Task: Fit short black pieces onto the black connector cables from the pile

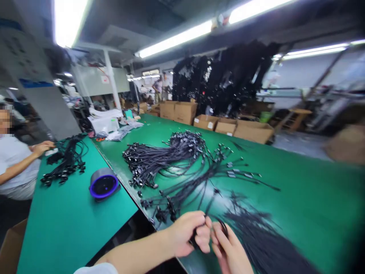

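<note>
My left hand [191,233] is closed around a black cord [210,203], part of which rises above my fist toward the bundles. Close beside it, my right hand [229,249] pinches a thin black strip [224,228] that curves over the fingers. The fingertips of both hands nearly meet, and the exact contact between them is hidden. Just beyond my hands lies a loose spread of black cords [191,186] with small dark end pieces. Right of my right hand is a heap of thin black strips [262,236].
A thick pile of black cords [159,156] lies farther back on the green table [308,194]. On the adjoining left table are a purple-rimmed round container [105,184] and more cords [68,158], near a seated co-worker [17,163]. Cardboard boxes [182,112] line the far edge.
</note>
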`<action>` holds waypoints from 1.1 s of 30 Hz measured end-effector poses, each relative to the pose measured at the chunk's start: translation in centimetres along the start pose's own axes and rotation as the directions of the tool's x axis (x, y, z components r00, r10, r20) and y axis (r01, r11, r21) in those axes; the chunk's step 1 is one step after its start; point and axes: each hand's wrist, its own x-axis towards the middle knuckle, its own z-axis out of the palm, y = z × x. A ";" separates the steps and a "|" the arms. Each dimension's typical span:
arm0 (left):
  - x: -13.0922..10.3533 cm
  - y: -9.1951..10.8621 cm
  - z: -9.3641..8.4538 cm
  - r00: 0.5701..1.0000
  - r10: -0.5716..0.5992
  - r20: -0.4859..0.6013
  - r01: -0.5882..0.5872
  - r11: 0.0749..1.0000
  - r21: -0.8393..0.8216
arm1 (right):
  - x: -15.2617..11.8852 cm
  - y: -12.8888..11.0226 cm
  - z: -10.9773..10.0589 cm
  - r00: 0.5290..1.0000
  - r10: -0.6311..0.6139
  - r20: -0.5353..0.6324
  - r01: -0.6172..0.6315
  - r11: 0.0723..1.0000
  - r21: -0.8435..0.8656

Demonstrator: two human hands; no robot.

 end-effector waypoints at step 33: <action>-0.4 -4.7 1.0 0.909 -0.417 0.000 0.417 0.908 0.049 | 1.1 -3.0 0.5 0.992 -0.128 -0.001 0.125 0.965 0.229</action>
